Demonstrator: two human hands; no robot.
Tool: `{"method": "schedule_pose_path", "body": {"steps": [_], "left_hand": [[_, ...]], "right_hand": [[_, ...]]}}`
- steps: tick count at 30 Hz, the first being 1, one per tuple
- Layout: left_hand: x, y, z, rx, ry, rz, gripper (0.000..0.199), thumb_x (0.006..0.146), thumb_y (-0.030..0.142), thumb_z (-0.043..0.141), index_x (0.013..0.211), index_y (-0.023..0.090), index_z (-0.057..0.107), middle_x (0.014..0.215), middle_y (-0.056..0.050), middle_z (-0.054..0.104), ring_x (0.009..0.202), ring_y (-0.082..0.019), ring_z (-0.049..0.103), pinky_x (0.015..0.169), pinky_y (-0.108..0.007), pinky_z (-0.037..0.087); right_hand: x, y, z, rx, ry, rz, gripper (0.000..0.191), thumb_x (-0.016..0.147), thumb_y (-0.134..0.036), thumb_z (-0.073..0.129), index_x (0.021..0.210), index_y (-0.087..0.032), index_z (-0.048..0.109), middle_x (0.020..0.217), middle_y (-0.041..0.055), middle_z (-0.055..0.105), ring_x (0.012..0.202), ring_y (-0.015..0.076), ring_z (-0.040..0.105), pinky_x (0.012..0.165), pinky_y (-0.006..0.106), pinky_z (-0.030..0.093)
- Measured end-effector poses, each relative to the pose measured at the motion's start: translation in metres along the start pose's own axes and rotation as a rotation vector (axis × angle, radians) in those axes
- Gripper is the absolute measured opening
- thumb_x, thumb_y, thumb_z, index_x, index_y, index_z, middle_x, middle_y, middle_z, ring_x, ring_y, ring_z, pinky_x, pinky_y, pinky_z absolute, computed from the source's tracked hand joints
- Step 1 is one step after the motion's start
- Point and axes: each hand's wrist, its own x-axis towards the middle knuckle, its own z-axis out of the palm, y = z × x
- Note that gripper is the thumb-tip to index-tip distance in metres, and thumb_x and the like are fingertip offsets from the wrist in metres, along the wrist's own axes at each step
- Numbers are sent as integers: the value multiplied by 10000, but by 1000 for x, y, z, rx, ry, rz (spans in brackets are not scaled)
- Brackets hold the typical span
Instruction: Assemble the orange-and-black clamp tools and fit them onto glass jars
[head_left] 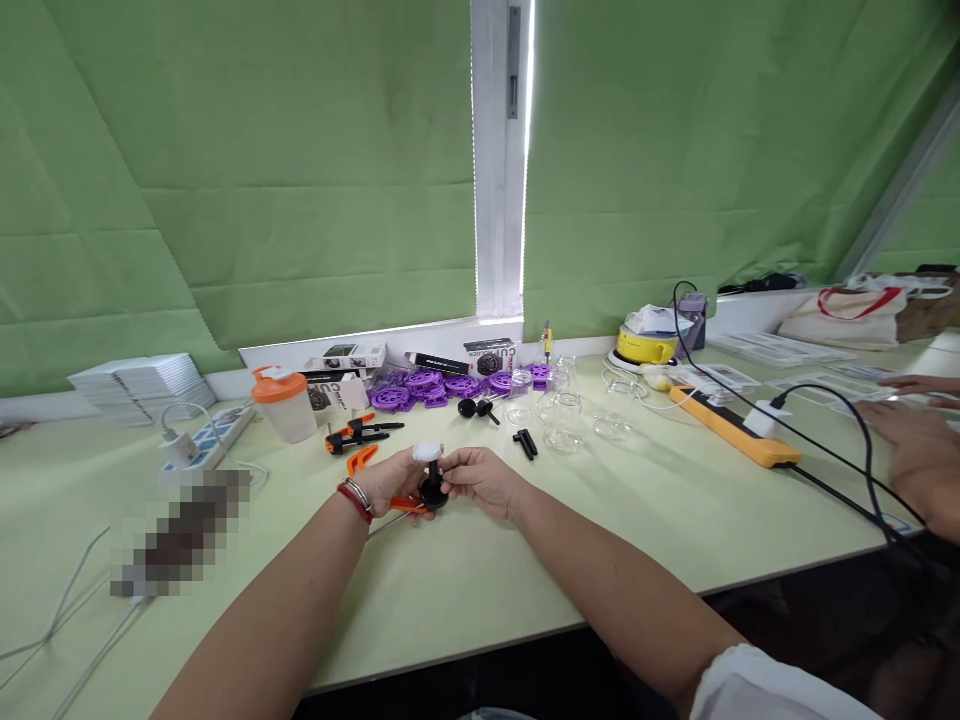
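Note:
In front of me, my left hand point(394, 482) is closed on a black stemmed part point(433, 490) with a round base and a white piece on top. An orange piece point(409, 505) and a thin metal rod show beneath the left fingers. My right hand point(480, 478) pinches the black stem from the right; whether a small part is between its fingertips is hidden. Just beyond the left hand lie orange-and-black clamps point(358, 432) and a loose orange piece point(362, 459). Farther back are two black round-headed parts point(478, 408) and short black tubes point(526, 443).
Purple wheel-shaped pieces point(427, 388) and cup holder boxes point(491, 357) lie along the wall. Clear glass-like items point(564, 415) stand right of centre. An orange-lidded shaker point(283, 403) and a power strip point(217, 437) are left. Another person's hands point(911, 425) rest by an orange power strip point(731, 428).

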Motion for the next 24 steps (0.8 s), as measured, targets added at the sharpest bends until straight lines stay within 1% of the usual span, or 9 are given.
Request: {"method": "schedule_pose_path", "body": {"steps": [2, 5, 11, 17, 21, 24], "left_hand": [[-1, 0, 0, -17, -17, 8, 534, 772, 689, 365, 937, 207, 526, 835, -57, 621, 605, -183, 594, 389, -236, 376], [-1, 0, -1, -35, -31, 15, 545, 777, 691, 356, 997, 219, 517, 834, -52, 624, 604, -185, 594, 383, -235, 376], [-1, 1, -1, -35, -17, 5, 576, 758, 697, 374, 984, 189, 524, 789, -64, 627, 626, -212, 604, 379, -239, 364], [-1, 3, -2, -22, -42, -19, 574, 768, 692, 359, 997, 193, 529, 814, -71, 641, 650, -224, 615, 401, -255, 390], [-1, 4, -1, -11, -43, -11, 561, 754, 676, 400, 996, 191, 543, 815, -73, 650, 659, -221, 614, 402, -249, 376], [-2, 6, 2, -4, -22, -10, 578, 734, 681, 427, 1015, 189, 544, 816, -70, 650, 634, -211, 608, 409, -250, 376]], "right_hand": [[0, 1, 2, -56, 23, -32, 262, 535, -142, 750, 763, -125, 621, 608, -10, 640, 516, 96, 594, 496, 213, 467], [0, 2, 3, -156, 39, -87, 270, 560, -195, 759, 769, -130, 601, 573, -18, 621, 504, 111, 594, 466, 220, 458], [1, 1, -2, -261, 5, -124, 291, 589, -314, 770, 754, -120, 629, 565, 3, 630, 500, 110, 582, 496, 242, 468], [5, 2, -9, -266, -40, -128, 372, 549, -372, 799, 791, -117, 678, 620, 14, 639, 602, 143, 613, 550, 274, 489], [6, 1, -9, -262, -50, -107, 376, 534, -375, 804, 784, -116, 693, 598, 6, 634, 600, 136, 600, 574, 283, 489], [6, 1, -9, -270, -47, -110, 361, 536, -369, 803, 772, -117, 698, 600, 2, 634, 601, 129, 590, 593, 284, 488]]}}
